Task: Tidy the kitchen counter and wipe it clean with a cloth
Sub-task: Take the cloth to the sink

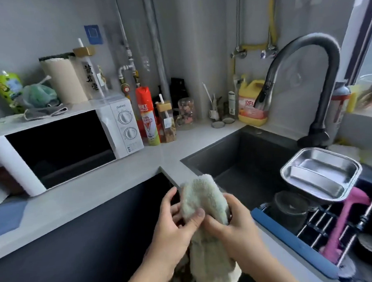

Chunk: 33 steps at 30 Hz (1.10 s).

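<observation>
A pale green fluffy cloth (203, 203) hangs between both my hands, in front of the counter's inner corner. My left hand (177, 224) grips it from the left, thumb pressed on its front. My right hand (233, 223) holds it from the right, fingers wrapped around it. The cloth's lower part drapes down below my wrists. The light grey counter (109, 180) runs in an L shape, past the microwave to the black sink (242, 159).
A white microwave (65, 144) stands at left with bags and a paper roll on top. A red spray can (147, 116), jars and a yellow detergent bottle (252, 104) line the back wall. The black faucet (321, 82) arches over the sink. A steel tray (322, 174) sits on a drying rack with a pink tool (346, 220).
</observation>
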### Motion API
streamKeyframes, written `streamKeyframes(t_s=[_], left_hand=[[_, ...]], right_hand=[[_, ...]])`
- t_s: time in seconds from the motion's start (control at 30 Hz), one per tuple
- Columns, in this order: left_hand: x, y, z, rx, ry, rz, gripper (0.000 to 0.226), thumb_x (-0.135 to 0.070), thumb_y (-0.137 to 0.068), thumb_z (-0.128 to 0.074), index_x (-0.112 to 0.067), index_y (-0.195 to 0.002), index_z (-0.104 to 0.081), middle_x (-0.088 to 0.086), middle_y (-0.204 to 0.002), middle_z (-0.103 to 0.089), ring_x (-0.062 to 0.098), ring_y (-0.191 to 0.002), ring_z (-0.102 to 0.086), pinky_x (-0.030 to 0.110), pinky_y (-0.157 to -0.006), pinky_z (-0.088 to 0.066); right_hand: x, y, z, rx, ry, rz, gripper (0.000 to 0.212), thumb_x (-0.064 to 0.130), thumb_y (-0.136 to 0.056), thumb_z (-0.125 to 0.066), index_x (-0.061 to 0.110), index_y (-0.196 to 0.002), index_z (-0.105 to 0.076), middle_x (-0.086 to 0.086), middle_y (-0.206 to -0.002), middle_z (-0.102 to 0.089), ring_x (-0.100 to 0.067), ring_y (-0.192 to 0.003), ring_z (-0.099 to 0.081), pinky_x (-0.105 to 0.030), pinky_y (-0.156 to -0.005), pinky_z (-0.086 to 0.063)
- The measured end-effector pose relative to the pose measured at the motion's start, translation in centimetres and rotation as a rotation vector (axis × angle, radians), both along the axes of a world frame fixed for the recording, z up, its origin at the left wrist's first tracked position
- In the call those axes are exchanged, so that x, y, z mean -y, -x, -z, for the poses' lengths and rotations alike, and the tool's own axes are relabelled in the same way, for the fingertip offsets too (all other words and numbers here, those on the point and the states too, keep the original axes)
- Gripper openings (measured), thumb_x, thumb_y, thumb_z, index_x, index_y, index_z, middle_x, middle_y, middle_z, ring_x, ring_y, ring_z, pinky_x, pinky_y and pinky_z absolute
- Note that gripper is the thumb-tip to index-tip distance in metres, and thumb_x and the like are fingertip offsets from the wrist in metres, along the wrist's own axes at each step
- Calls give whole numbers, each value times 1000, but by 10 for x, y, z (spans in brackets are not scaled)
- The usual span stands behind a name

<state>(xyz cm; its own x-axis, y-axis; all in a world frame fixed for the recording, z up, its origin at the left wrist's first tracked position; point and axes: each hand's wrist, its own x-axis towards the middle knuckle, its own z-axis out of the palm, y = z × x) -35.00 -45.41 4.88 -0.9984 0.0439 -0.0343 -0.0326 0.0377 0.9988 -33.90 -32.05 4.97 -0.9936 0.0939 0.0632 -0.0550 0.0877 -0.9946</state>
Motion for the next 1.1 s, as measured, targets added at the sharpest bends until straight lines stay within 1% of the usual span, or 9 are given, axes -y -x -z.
streamKeyframes(t_s=[0.1,0.2,0.27,0.37,0.53,0.67,0.83,0.97,1.1], left_hand=[[-17,35,1,230,-284,248,69,-50,-52,-75,-20,-113,-59,6,-100,-74,21,-93,-69,29,-68,-58],[-27,73,8,302,-433,243,65,-46,-47,-82,-9,-99,-67,19,-96,-73,32,-85,-70,37,-61,-59],[-35,102,14,290,-393,185,51,-40,-55,-73,-9,-94,-68,19,-89,-74,31,-77,-71,35,-55,-57],[-43,150,22,251,-247,119,44,-48,-52,-70,-16,-83,-70,14,-83,-75,32,-77,-71,43,-67,-58],[-28,229,24,237,-224,246,38,-47,-57,-68,-30,-92,-66,6,-88,-75,28,-81,-71,41,-64,-57],[-7,285,32,375,-372,462,46,-35,-62,-72,-37,-106,-60,5,-100,-74,29,-89,-70,36,-62,-56],[-10,379,48,267,-196,270,23,-22,-81,-63,-36,-99,-60,3,-99,-71,27,-88,-68,36,-61,-56],[-22,459,63,209,-63,194,26,-14,-80,-62,-25,-103,-58,7,-100,-68,31,-91,-65,50,-82,-54],[-48,523,66,207,-78,234,33,-11,-81,-62,-15,-113,-54,9,-96,-67,26,-83,-62,39,-77,-52]], right_hand=[[-8,41,-6,-25,16,119,27,16,-69,-71,32,-88,-59,7,-80,-70,-3,-72,-65,-25,-64,-56],[-13,73,-5,-15,0,188,31,22,-69,-73,33,-93,-58,10,-82,-68,-1,-77,-63,-22,-68,-53],[-17,96,-1,8,-13,231,30,25,-71,-71,33,-96,-57,11,-85,-67,2,-79,-62,-22,-71,-51],[-21,129,4,87,27,291,33,28,-74,-69,36,-104,-55,12,-95,-67,-3,-88,-63,-31,-80,-54],[-13,181,7,288,377,115,19,18,-82,-64,20,-100,-62,-8,-95,-74,-27,-88,-71,-49,-77,-58],[3,248,10,236,438,236,16,5,-86,-55,13,-100,-60,-15,-96,-71,-31,-89,-69,-48,-79,-57],[14,334,16,303,340,290,28,8,-84,-60,12,-111,-56,-13,-103,-70,-27,-93,-68,-43,-86,-55],[11,373,32,353,172,390,44,9,-83,-60,15,-124,-45,0,-100,-64,-18,-88,-66,-36,-79,-55],[9,378,63,408,169,454,48,8,-82,-60,23,-124,-43,-3,-92,-67,-21,-78,-66,-26,-60,-52]])
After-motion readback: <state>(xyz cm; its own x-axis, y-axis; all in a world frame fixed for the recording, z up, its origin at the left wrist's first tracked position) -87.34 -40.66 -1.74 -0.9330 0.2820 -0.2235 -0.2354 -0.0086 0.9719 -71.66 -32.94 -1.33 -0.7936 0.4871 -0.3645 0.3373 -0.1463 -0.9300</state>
